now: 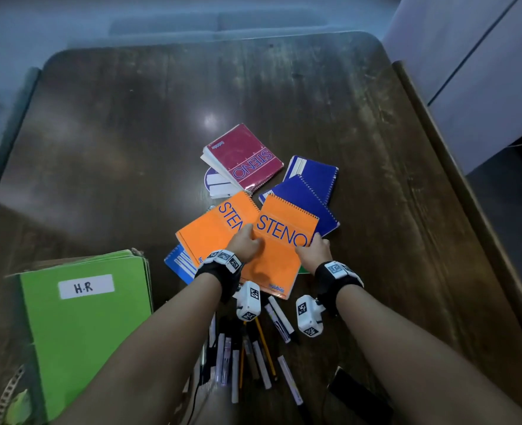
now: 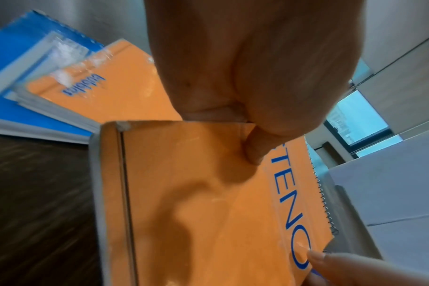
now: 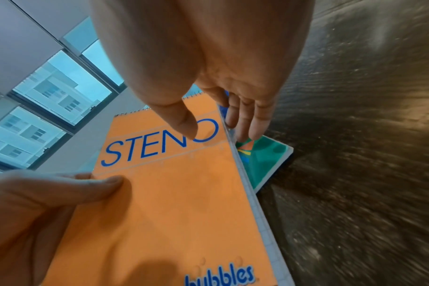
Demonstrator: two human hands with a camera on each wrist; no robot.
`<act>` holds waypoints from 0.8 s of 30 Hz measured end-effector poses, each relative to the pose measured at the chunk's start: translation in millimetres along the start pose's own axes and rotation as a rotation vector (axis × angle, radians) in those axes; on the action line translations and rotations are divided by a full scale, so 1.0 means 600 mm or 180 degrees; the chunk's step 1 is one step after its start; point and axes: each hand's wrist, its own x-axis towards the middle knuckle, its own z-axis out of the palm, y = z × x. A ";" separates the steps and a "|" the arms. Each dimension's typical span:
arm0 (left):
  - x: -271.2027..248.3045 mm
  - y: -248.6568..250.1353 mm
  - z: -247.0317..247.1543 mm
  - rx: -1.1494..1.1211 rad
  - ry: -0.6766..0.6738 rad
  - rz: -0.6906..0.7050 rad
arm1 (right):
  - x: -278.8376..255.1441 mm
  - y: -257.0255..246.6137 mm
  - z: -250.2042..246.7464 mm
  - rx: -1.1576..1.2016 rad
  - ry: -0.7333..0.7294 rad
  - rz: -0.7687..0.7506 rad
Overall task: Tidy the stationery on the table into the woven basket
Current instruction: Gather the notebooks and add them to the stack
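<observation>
I count two orange spiral steno notebooks, both my hands pinching the nearer; two dark-blue notebooks, perhaps more beneath.

We cannot see the woven basket itself. The green folder covers it and runs off the bottom edge. The pens blur together. A teal notebook lies mostly hidden under the orange pad.
</observation>
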 end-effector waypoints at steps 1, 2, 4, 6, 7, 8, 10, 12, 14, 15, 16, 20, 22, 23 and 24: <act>-0.014 0.000 -0.004 -0.0078 -0.0019 0.0064 | -0.010 -0.005 -0.002 0.0062 0.0000 -0.0069; -0.028 -0.001 -0.010 -0.0198 0.0003 0.0122 | -0.019 -0.012 -0.004 0.0152 -0.0051 -0.0125; -0.060 -0.001 -0.022 -0.0609 0.0038 0.0222 | -0.045 -0.029 -0.005 0.0304 -0.0251 -0.0217; -0.086 -0.004 -0.039 -0.0884 0.0208 0.0409 | -0.067 -0.044 -0.004 0.0404 -0.0394 -0.0316; -0.100 -0.008 -0.051 -0.0931 0.0310 0.0494 | -0.079 -0.053 -0.003 0.0418 -0.0390 -0.0387; -0.113 -0.012 -0.065 -0.0998 0.0399 0.0579 | -0.088 -0.060 0.001 0.0449 -0.0354 -0.0469; -0.140 -0.023 -0.096 -0.1175 0.0509 0.0683 | -0.115 -0.078 0.008 0.0501 -0.0290 -0.0645; -0.169 -0.043 -0.125 -0.1275 0.0599 0.0610 | -0.144 -0.096 0.017 0.0536 -0.0307 -0.0826; -0.199 -0.069 -0.155 -0.1326 0.0687 0.0487 | -0.174 -0.114 0.037 0.0591 -0.0363 -0.1004; -0.218 -0.082 -0.172 -0.1282 0.0726 0.0449 | -0.190 -0.123 0.050 0.0581 -0.0391 -0.1072; -0.231 -0.097 -0.188 -0.1221 0.0775 0.0447 | -0.207 -0.134 0.065 0.0592 -0.0426 -0.1121; -0.293 -0.138 -0.251 -0.1037 0.0999 0.0539 | -0.251 -0.162 0.130 0.0384 -0.0592 -0.1363; -0.322 -0.175 -0.279 -0.1043 0.1053 0.0485 | -0.251 -0.170 0.173 0.0285 -0.0691 -0.1506; -0.336 -0.197 -0.291 -0.1060 0.1078 0.0430 | -0.257 -0.176 0.195 0.0222 -0.0734 -0.1586; -0.345 -0.224 -0.303 -0.1059 0.1104 0.0347 | -0.276 -0.185 0.212 0.0200 -0.0778 -0.1648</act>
